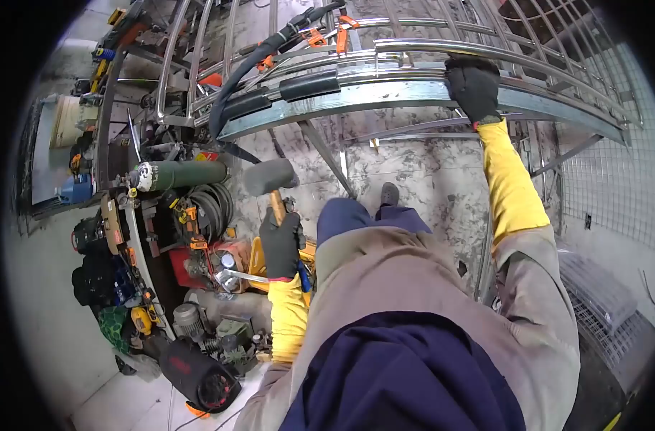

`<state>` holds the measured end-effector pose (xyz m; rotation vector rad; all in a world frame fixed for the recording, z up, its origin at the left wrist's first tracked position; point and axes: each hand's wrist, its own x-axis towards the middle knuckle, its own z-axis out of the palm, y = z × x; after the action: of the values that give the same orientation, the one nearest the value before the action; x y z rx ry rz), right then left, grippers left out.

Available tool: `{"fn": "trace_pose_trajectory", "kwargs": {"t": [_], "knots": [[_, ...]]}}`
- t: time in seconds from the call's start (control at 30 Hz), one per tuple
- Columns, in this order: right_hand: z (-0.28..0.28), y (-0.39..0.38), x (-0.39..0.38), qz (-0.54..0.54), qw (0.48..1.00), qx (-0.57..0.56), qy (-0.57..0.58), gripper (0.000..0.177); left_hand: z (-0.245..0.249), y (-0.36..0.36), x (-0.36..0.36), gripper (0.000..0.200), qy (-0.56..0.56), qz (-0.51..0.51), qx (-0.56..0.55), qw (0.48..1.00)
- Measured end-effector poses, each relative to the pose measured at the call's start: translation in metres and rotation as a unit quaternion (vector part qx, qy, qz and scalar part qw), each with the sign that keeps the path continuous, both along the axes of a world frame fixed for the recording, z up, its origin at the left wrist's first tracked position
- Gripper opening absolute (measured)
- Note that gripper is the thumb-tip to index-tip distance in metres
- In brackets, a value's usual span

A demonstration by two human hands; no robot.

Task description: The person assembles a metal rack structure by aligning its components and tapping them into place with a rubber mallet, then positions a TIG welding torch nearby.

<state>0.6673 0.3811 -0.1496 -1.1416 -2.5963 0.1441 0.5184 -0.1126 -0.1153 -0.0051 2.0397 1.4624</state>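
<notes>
My left hand [281, 244], in a dark glove with a yellow sleeve, is closed around the wooden handle of a rubber mallet [268, 177]. The mallet's grey head is raised, apart from the metalwork. Also gloved, my right hand [474, 87] rests on a shiny metal tube [442, 47] at the bench's near edge, its fingers wrapped over the top and partly hidden. The tube belongs to a polished railing frame that lies on a steel support beam [385, 95]. Dark padding [309, 85] wraps part of a tube to the left of my right hand.
Orange clamps [343, 36] and a thick dark cable [230, 90] lie on the railing. At left stand a green gas cylinder [180, 175], coiled hose [214, 212] and several power tools. A black speaker [199, 375] sits lower left. Wire mesh panels [606, 161] lean at right.
</notes>
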Motion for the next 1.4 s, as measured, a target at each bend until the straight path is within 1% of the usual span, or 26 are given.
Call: {"fn": "trace_pose_trajectory", "kwargs": {"t": [0.03, 0.07, 0.1, 0.13, 0.17, 0.23, 0.3, 0.37, 0.4, 0.5, 0.53, 0.63, 0.67, 0.7, 0.73, 0.8, 0.83, 0.87, 1.0, 1.07, 1.13, 1.2, 1.27, 1.33, 1.37, 1.4], "knots": [[-0.01, 0.002, -0.001, 0.062, 0.992, 0.086, 0.066, 0.029, -0.019, -0.003, 0.0, 0.019, -0.002, -0.005, 0.002, 1.0], [-0.016, 0.004, -0.003, 0.124, 0.969, 0.172, 0.13, 0.029, -0.043, -0.006, 0.002, 0.016, 0.133, -0.059, -0.075, 0.987], [-0.013, 0.003, -0.005, 0.122, 0.969, 0.175, 0.127, 0.029, -0.065, -0.009, 0.004, 0.016, 0.265, -0.111, -0.148, 0.946], [-0.009, 0.0, -0.009, 0.082, 0.977, 0.164, 0.112, 0.029, -0.074, -0.009, 0.008, 0.02, 0.34, -0.162, -0.2, 0.904], [-0.006, -0.006, -0.008, 0.041, 0.983, 0.151, 0.096, 0.03, -0.085, -0.01, 0.018, 0.023, 0.299, -0.174, -0.228, 0.91], [-0.01, -0.003, -0.006, 0.032, 0.982, 0.156, 0.1, 0.03, -0.122, -0.021, 0.036, 0.025, 0.304, -0.243, -0.256, 0.885], [-0.015, -0.001, -0.009, 0.032, 0.979, 0.166, 0.115, 0.03, -0.157, -0.031, 0.062, 0.025, 0.27, -0.253, -0.274, 0.888], [-0.016, -0.002, -0.007, 0.064, 0.962, 0.205, 0.169, 0.03, -0.188, -0.041, 0.083, 0.023, 0.3, -0.265, -0.272, 0.875], [-0.019, 0.003, -0.006, 0.062, 0.965, 0.209, 0.147, 0.031, -0.202, -0.044, 0.096, 0.023, 0.31, -0.254, -0.29, 0.869], [-0.016, -0.001, -0.005, 0.071, 0.966, 0.198, 0.153, 0.026, -0.227, -0.054, 0.127, 0.028, 0.25, -0.238, -0.315, 0.884], [-0.018, 0.001, -0.003, 0.094, 0.961, 0.207, 0.159, 0.025, -0.24, -0.06, 0.136, 0.031, 0.239, -0.243, -0.317, 0.885], [-0.014, 0.001, -0.005, 0.1, 0.953, 0.23, 0.169, 0.028, -0.279, -0.075, 0.163, 0.039, 0.222, -0.254, -0.321, 0.885], [-0.015, 0.001, -0.006, 0.092, 0.954, 0.21, 0.193, 0.031, -0.289, -0.077, 0.167, 0.031, 0.241, -0.269, -0.328, 0.873], [-0.016, 0.002, -0.006, 0.093, 0.95, 0.222, 0.2, 0.031, -0.3, -0.078, 0.169, 0.024, 0.261, -0.284, -0.335, 0.86], [-0.017, 0.001, -0.006, 0.099, 0.946, 0.225, 0.21, 0.032, -0.315, -0.081, 0.175, 0.021, 0.33, -0.262, -0.305, 0.854], [-0.017, -0.004, -0.005, 0.079, 0.955, 0.196, 0.209, 0.035, -0.339, -0.086, 0.179, 0.02, 0.343, -0.254, -0.289, 0.857], [-0.019, -0.002, -0.005, 0.079, 0.953, 0.202, 0.212, 0.035, -0.343, -0.085, 0.18, 0.02, 0.349, -0.253, -0.277, 0.859], [-0.021, 0.0, -0.005, 0.084, 0.948, 0.214, 0.219, 0.035, -0.331, -0.077, 0.18, 0.019, 0.366, -0.246, -0.27, 0.856], [-0.026, 0.005, -0.005, 0.097, 0.937, 0.246, 0.227, 0.036, -0.354, -0.086, 0.186, 0.021, 0.383, -0.233, -0.291, 0.845], [-0.028, 0.004, -0.006, 0.097, 0.934, 0.252, 0.232, 0.036, -0.362, -0.087, 0.186, 0.026, 0.392, -0.212, -0.255, 0.858], [-0.027, 0.003, -0.007, 0.101, 0.929, 0.245, 0.257, 0.036, -0.358, -0.08, 0.186, 0.026, 0.39, -0.206, -0.259, 0.859], [-0.026, 0.001, -0.006, 0.101, 0.929, 0.268, 0.233, 0.036, -0.358, -0.078, 0.185, 0.026, 0.386, -0.201, -0.264, 0.861], [-0.023, -0.001, -0.004, 0.105, 0.928, 0.288, 0.21, 0.036, -0.364, -0.083, 0.182, 0.026, 0.383, -0.238, -0.269, 0.851], [-0.022, 0.001, -0.004, 0.12, 0.934, 0.268, 0.203, 0.028, -0.351, -0.08, 0.178, 0.025, 0.369, -0.241, -0.262, 0.858], [-0.018, -0.001, -0.003, 0.122, 0.933, 0.266, 0.207, 0.028, -0.341, -0.075, 0.175, 0.025, 0.356, -0.242, -0.253, 0.866], [-0.015, -0.007, -0.002, 0.11, 0.934, 0.292, 0.176, 0.022, -0.332, -0.073, 0.171, 0.025, 0.357, -0.236, -0.261, 0.865]]}}
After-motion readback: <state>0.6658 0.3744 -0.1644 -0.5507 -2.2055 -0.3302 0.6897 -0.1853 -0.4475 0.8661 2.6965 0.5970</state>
